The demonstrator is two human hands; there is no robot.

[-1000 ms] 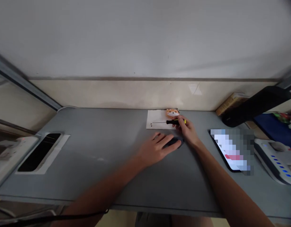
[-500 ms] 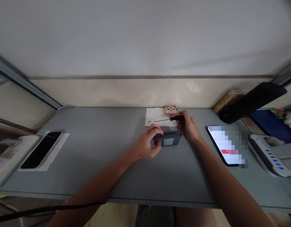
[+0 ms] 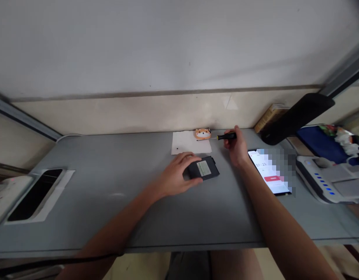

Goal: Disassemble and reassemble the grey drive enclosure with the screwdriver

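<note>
A small dark grey box [image 3: 205, 168] with a pale label on top lies flat on the grey desk [image 3: 124, 202]. My left hand [image 3: 176, 175] is curled round its left end and grips it. My right hand [image 3: 237, 147] is closed on a black-handled screwdriver [image 3: 223, 136], held just above the desk, its thin shaft pointing left. Behind the box lies a white sheet of paper [image 3: 188, 143] with small dark specks on it, and an orange animal-shaped figure [image 3: 203, 133] sits at the sheet's back right corner.
A lit phone [image 3: 270, 171] lies right of my right hand. Further right are a white device with blue lights [image 3: 322, 182], a black lamp head [image 3: 296, 116] and a book [image 3: 270, 114]. A dark phone [image 3: 33, 194] rests on white paper at the far left.
My left hand turned the grey box from standing on its edge to lying flat, label up. My right hand lifted the screwdriver off the paper and drew it right.
</note>
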